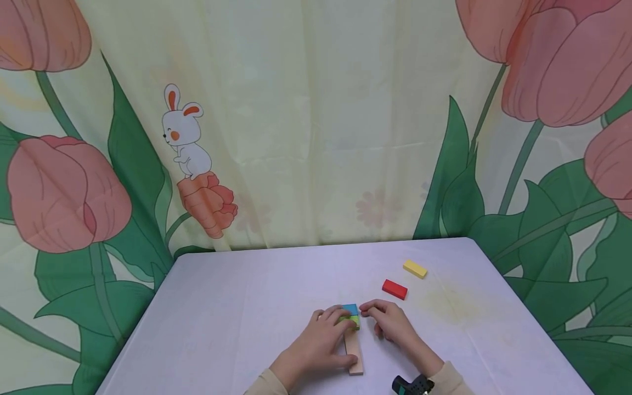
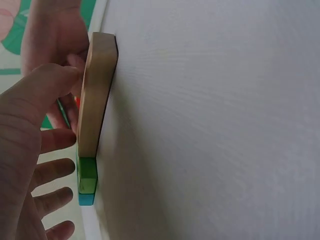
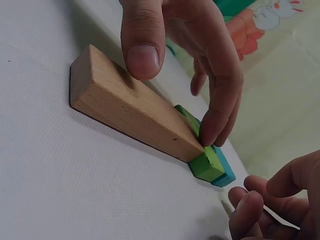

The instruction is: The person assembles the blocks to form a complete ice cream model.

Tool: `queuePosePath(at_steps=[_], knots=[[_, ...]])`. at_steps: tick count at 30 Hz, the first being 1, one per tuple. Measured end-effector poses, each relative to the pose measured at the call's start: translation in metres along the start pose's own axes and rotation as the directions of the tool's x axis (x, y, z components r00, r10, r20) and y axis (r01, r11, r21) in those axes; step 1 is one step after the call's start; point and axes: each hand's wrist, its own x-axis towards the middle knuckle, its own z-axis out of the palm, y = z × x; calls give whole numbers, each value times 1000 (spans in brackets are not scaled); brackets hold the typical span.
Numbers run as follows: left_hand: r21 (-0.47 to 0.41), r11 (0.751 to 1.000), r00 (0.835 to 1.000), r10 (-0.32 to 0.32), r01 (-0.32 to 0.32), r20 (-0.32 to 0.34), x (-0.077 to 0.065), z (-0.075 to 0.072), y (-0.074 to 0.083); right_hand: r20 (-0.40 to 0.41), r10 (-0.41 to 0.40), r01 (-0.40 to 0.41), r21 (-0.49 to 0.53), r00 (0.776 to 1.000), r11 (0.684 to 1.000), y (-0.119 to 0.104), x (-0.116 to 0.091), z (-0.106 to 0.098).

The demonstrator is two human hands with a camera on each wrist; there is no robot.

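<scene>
A plain wooden block [image 3: 135, 115] lies flat on the white cloth. At its far end sit a green block [image 3: 206, 167] and a blue block [image 3: 226, 172], side by side. My left hand [image 1: 321, 340] spreads over the row; its thumb is above the wood and a forefinger reaches the green block's top, though firm contact is hard to tell. Close to the right end of the blue block [image 1: 350, 309] is my right hand [image 1: 395, 325], fingers loosely bent, holding nothing that I can see.
Farther back on the table [image 1: 222, 307] lie a red block [image 1: 395, 289] and a yellow block [image 1: 415, 269]. Behind the table hangs a curtain [image 1: 306, 137] printed with tulips and a rabbit. A dark wrist device [image 1: 413, 385] sits at my right cuff.
</scene>
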Motion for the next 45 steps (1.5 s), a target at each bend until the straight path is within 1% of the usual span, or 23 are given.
queuePosePath(at_steps=[2,5,8,13,18,24,32,38,45], knots=[[17,1000,1000,-17,16,12,0,0,0,-12,3,-3,-1,1000,1000,-1,-1,-1],[43,999,999,-26,25,18,0,1,-1,-45,-19,19,-14,999,1000,-2,-2,-3],[54,998,999,-32,31,29,0,1,-2,-98,-57,53,-50,994,997,-3,-2,-10],[55,998,999,-32,31,19,0,2,-3,-177,-108,82,-149,978,985,1,4,-26],[59,998,1000,-18,18,2,-1,4,-4,-251,-138,84,-214,958,973,7,9,-43],[36,999,999,-28,27,26,1,4,-4,-305,-138,59,-254,942,965,11,14,-58],[-4,999,998,-43,43,44,2,5,-5,-315,-109,27,-254,943,967,20,17,-60],[-17,998,996,-59,60,63,2,3,-5,-330,-108,32,-228,938,973,22,19,-61],[-35,996,993,-75,78,88,2,2,-4,-321,-88,8,-243,943,970,23,20,-63]])
